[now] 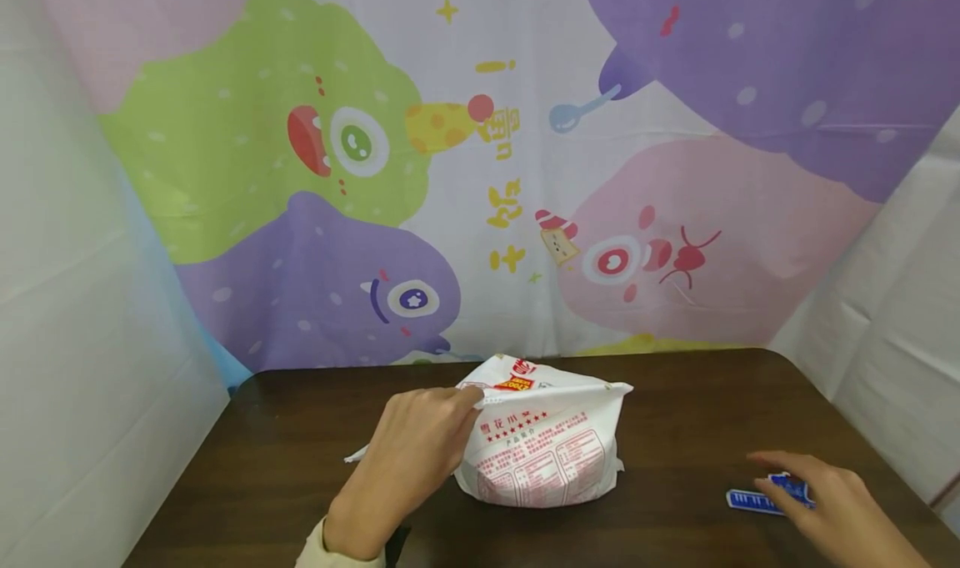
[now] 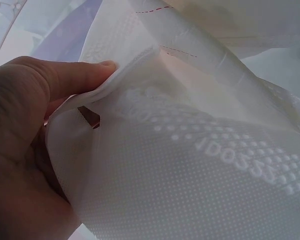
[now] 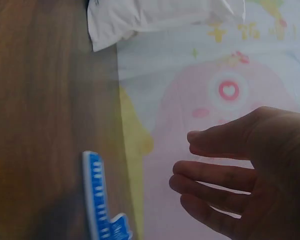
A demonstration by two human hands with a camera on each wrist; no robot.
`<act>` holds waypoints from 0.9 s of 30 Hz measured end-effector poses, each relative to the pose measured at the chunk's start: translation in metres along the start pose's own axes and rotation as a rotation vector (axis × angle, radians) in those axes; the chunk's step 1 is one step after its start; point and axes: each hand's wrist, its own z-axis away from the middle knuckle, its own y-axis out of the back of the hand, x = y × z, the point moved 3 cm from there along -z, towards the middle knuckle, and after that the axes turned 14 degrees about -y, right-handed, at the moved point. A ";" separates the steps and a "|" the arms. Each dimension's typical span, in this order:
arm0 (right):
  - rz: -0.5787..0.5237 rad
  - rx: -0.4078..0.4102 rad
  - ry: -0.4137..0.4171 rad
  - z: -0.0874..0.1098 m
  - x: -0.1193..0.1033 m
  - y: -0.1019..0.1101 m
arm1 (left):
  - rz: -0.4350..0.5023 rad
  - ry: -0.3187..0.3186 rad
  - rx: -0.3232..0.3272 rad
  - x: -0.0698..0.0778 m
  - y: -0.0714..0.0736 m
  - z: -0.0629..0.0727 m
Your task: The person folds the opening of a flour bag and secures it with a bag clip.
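Note:
A white flour bag [image 1: 543,455] with red print stands on the table, its top folding over. My left hand [image 1: 416,443] holds the bag's upper left edge. In the left wrist view, the thumb lies on top of the bag's embossed white plastic [image 2: 205,160], and the other fingers are partly hidden behind it. On the right lies a blue bag clip [image 1: 753,502] with white edges. Just over it, my right hand [image 1: 832,501] has its fingers apart and hides part of the clip. The right wrist view shows that hand holding nothing, beside the clip [image 3: 95,195].
The dark wooden table [image 1: 675,434] has rounded far corners. Behind it hangs a cloth backdrop [image 1: 510,176] with cartoon monsters. White cloth walls [image 1: 60,301] close in both sides.

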 end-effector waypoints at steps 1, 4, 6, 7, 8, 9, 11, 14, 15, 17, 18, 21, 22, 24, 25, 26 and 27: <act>0.005 -0.010 -0.020 0.002 0.004 -0.001 | 0.001 0.000 0.000 0.000 0.000 0.000; 0.016 -0.037 -0.066 0.006 0.013 -0.004 | 0.004 0.004 -0.004 0.000 -0.001 0.000; 0.029 -0.031 -0.069 0.007 0.017 -0.005 | 0.007 0.010 -0.007 -0.001 0.000 0.001; 0.037 -0.028 -0.067 0.007 0.018 -0.006 | 0.009 0.011 -0.006 -0.001 0.000 0.001; 0.045 -0.013 -0.051 0.007 0.020 -0.006 | 0.012 0.013 -0.007 -0.001 0.000 0.001; 0.048 0.003 -0.032 0.007 0.022 -0.007 | 0.016 0.015 -0.008 -0.002 0.001 0.002; 0.072 0.025 -0.004 0.008 0.027 -0.008 | 0.019 0.012 -0.006 -0.002 0.001 0.002; 0.093 0.037 0.024 0.009 0.034 -0.010 | 0.020 0.010 0.000 -0.002 0.001 0.001; 0.093 0.031 0.024 0.009 0.036 -0.011 | 0.021 0.009 0.002 -0.002 0.001 0.001; 0.095 0.024 0.030 0.009 0.039 -0.013 | 0.024 0.008 0.006 -0.002 0.001 0.001; 0.085 0.027 0.044 0.010 0.042 -0.015 | 0.027 0.008 0.007 -0.002 0.001 0.001; 0.069 0.047 0.112 0.013 0.051 -0.021 | 0.031 0.008 0.008 -0.002 0.001 0.002; 0.064 0.046 0.131 0.014 0.054 -0.023 | 0.031 0.008 0.008 -0.002 0.001 0.002; 0.074 0.048 0.156 0.016 0.060 -0.026 | 0.030 0.008 0.004 -0.001 0.000 0.002; 0.084 0.037 0.154 0.016 0.063 -0.027 | 0.030 0.009 0.002 -0.001 0.000 0.001; 0.102 0.029 0.148 0.017 0.065 -0.027 | 0.031 0.010 -0.002 -0.001 0.000 0.001; 0.113 0.008 0.127 0.017 0.066 -0.028 | 0.034 0.010 -0.005 -0.001 0.000 0.001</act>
